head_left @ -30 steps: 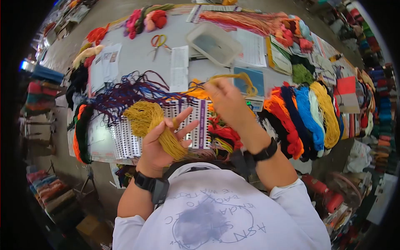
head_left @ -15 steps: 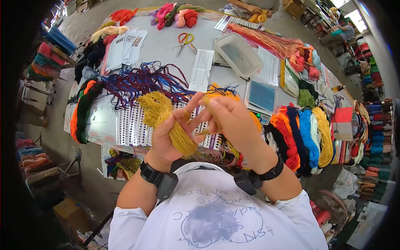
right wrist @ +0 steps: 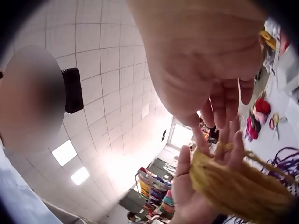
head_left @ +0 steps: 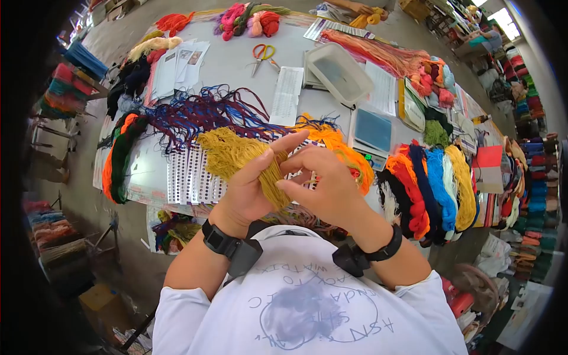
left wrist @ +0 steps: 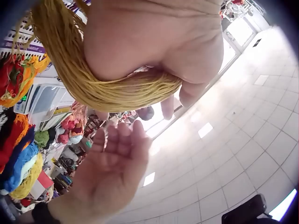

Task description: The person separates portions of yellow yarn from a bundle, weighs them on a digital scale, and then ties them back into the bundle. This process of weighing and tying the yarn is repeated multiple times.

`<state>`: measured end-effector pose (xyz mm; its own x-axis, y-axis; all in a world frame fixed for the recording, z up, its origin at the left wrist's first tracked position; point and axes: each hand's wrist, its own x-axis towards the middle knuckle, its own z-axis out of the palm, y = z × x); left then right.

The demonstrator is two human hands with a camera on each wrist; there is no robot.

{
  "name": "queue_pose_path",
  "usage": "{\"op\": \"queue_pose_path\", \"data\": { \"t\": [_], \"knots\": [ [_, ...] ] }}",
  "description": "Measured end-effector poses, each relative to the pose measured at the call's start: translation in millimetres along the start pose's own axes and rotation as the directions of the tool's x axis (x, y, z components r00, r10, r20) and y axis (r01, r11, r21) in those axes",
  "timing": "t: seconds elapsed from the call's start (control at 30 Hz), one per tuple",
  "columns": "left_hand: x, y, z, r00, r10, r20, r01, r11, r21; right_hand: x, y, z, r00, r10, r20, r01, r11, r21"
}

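A mustard-yellow yarn skein [head_left: 231, 155] lies across the palm of my left hand [head_left: 245, 192], whose thumb and fingers curl round it. The loose looped end hangs out to the left. Seen from the left wrist, the skein [left wrist: 112, 95] bends in a thick band under the left hand [left wrist: 154, 42]. My right hand [head_left: 322, 186] is at the skein's right side, fingers loosely bent and thumb near the strands. Its palm [left wrist: 110, 170] shows bare in the left wrist view. From the right wrist, a yarn strand [right wrist: 261, 161] runs by the left fingers; any fingertip contact is unclear.
Blue and maroon yarn [head_left: 207, 115] and punched cards [head_left: 192, 177] lie beyond the left hand. Orange yarn [head_left: 337, 148], a scale [head_left: 373, 133] and a plastic tub [head_left: 339, 76] lie ahead. Coloured skeins [head_left: 435, 189] line the right; scissors [head_left: 260, 57] lie farther back.
The right hand has come from above the cards down beside the skein, and the strand it pulled out is no longer stretched away. The left hand has moved slightly right, still gripping the yarn.
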<state>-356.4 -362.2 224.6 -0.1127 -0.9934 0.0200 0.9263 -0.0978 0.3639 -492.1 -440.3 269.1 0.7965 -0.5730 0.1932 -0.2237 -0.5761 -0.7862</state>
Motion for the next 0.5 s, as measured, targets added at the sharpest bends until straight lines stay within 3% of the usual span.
{"op": "queue_pose_path", "data": {
  "t": [0.13,0.2,0.27,0.3,0.37,0.43,0.5],
  "knots": [
    [2,-2,10,0.995,0.062,-0.077,-0.058,0.997,0.059,-8,12,7,0.995,0.100,0.009,-0.100,0.989,0.106],
    [1,-2,7,0.992,0.067,-0.108,-0.063,0.997,0.045,-9,9,0,0.966,0.254,0.046,-0.253,0.897,0.363],
    [-2,1,-5,0.998,0.007,-0.066,0.009,0.972,0.234,-10,13,-2,0.958,0.277,0.075,-0.284,0.878,0.385],
    [-3,1,-5,0.998,0.005,-0.068,0.011,0.972,0.235,-11,16,-3,0.949,0.297,0.104,-0.314,0.860,0.403],
    [-6,1,-2,0.986,0.105,-0.126,-0.036,0.889,0.457,-12,22,-3,0.925,0.344,0.162,-0.380,0.819,0.430],
    [-6,2,0,0.980,0.096,-0.176,-0.007,0.895,0.447,-12,22,-4,0.896,0.384,0.223,-0.444,0.774,0.451],
    [-5,2,1,0.971,0.088,-0.223,0.019,0.900,0.435,-11,16,-7,0.860,0.433,0.271,-0.484,0.523,0.701]
  ]
}}
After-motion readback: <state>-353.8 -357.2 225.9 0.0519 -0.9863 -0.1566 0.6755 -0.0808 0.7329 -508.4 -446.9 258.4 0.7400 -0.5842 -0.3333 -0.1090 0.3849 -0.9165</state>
